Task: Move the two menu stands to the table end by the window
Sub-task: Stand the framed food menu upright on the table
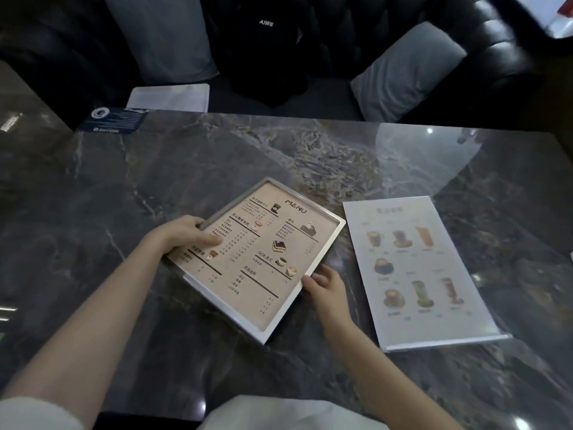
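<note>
A silver-framed menu stand (263, 259) with a beige "MENU" sheet lies tilted near the middle of the dark marble table (155, 169). My left hand (186, 234) grips its left edge, thumb on the sheet. My right hand (325, 282) holds its lower right edge. A second menu stand (415, 271), clear acrylic with a pale sheet of drink pictures, lies flat on the table to the right, untouched.
A dark blue card (114, 121) lies at the table's far left corner. Behind the table is a black sofa with grey cushions (403, 72), a black garment (266, 48) and a pale flat sheet (169, 97). A bright window patch (545, 13) shows top right.
</note>
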Demonstrator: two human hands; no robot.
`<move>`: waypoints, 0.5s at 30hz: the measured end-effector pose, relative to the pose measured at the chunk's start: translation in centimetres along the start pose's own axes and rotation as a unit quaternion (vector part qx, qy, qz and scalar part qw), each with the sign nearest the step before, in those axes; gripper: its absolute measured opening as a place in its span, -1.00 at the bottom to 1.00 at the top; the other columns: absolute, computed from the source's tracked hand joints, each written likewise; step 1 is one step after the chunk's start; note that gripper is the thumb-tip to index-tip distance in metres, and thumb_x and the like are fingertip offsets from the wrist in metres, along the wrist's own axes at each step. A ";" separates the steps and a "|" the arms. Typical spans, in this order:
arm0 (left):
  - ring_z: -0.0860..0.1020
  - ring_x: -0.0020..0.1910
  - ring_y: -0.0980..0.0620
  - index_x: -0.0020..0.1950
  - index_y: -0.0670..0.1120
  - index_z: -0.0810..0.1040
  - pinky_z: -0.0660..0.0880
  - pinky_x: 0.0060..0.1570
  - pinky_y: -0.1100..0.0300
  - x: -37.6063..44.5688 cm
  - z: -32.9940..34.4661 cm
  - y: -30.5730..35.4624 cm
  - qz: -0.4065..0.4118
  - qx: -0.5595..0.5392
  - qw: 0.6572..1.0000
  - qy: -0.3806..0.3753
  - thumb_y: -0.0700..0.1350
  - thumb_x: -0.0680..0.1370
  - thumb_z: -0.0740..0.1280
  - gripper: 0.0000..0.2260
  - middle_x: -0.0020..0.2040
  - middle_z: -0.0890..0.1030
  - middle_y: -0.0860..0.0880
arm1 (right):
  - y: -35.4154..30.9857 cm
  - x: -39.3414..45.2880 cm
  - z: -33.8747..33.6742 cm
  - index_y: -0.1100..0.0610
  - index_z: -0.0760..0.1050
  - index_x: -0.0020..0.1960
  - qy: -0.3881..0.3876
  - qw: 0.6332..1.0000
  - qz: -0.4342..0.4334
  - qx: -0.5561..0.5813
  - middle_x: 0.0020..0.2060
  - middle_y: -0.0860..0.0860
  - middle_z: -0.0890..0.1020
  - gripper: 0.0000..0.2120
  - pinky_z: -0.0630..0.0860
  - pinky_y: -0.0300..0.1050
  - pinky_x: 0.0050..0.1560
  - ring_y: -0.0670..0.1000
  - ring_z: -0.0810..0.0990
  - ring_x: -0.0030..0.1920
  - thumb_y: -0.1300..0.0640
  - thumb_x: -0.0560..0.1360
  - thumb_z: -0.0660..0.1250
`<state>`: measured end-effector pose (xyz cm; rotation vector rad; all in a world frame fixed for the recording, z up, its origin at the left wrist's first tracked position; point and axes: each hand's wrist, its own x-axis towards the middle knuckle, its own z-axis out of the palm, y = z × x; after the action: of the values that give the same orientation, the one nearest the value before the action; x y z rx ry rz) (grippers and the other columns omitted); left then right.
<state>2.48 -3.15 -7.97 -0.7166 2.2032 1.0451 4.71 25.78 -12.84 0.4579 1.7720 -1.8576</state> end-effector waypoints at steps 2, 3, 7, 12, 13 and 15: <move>0.68 -0.14 -0.09 0.04 -0.11 0.56 0.60 -0.13 0.03 0.1 -0.2 0.1 -0.006 -0.014 1.000 -0.019 -0.06 0.37 0.49 -0.70 -0.09 0.71 -0.11 | -0.7 0.6 -0.7 0.31 0.32 0.25 -0.039 0.997 0.044 0.044 -0.02 0.18 0.65 -0.55 0.62 -0.12 -0.13 0.07 0.66 -0.06 0.34 0.41 0.36; 0.69 -0.15 -0.09 0.04 -0.11 0.57 0.61 -0.15 0.04 0.2 -0.3 0.1 -0.008 -0.018 0.999 -0.026 -0.07 0.37 0.50 -0.70 -0.11 0.72 -0.11 | -1.1 0.8 -1.1 0.33 0.35 0.22 -0.062 0.994 0.064 0.059 -0.04 0.19 0.66 -0.57 0.64 -0.10 -0.18 0.10 0.67 -0.07 0.37 0.39 0.37; 0.70 -0.23 -0.02 -0.01 -0.09 0.59 0.59 -0.31 0.14 0.7 -0.7 0.2 -0.020 -0.010 0.999 -0.038 -0.06 0.35 0.51 -0.73 -0.22 0.74 -0.03 | -2.3 1.6 -2.0 0.33 0.44 0.10 -0.141 0.980 0.123 0.073 -0.13 0.13 0.72 -0.72 0.64 -0.09 -0.27 0.11 0.68 -0.09 0.41 0.40 0.32; 0.70 -0.21 -0.03 -0.01 -0.12 0.60 0.61 -0.23 0.07 0.9 -1.2 0.7 -0.047 0.011 0.997 -0.064 -0.07 0.32 0.53 -0.70 -0.23 0.74 -0.03 | -3.2 1.9 -1.9 0.34 0.47 0.01 -0.170 0.978 0.116 0.029 -0.26 0.07 0.73 -0.80 0.63 -0.12 -0.30 0.07 0.70 -0.18 0.46 0.40 0.30; 0.70 -0.19 -0.04 -0.01 -0.13 0.60 0.61 -0.18 0.04 0.9 -1.3 0.8 -0.051 0.015 0.996 -0.068 -0.07 0.31 0.53 -0.69 -0.21 0.74 -0.04 | -3.3 1.9 -1.7 0.35 0.45 0.02 -0.164 0.979 0.114 0.025 -0.29 0.07 0.73 -0.79 0.63 -0.13 -0.33 0.06 0.70 -0.21 0.47 0.40 0.30; 0.70 -0.18 -0.05 -0.02 -0.14 0.60 0.61 -0.14 0.02 0.9 -1.4 1.0 -0.054 0.019 0.996 -0.069 -0.07 0.30 0.54 -0.68 -0.20 0.74 -0.05 | -3.6 1.8 -1.6 0.38 0.42 0.05 -0.157 0.981 0.111 0.020 -0.28 0.09 0.71 -0.76 0.63 -0.13 -0.35 0.04 0.70 -0.24 0.48 0.40 0.30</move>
<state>0.79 -3.97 -7.43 -0.7158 2.0393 0.9667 0.96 27.12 -11.09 0.3399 1.4174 -1.7052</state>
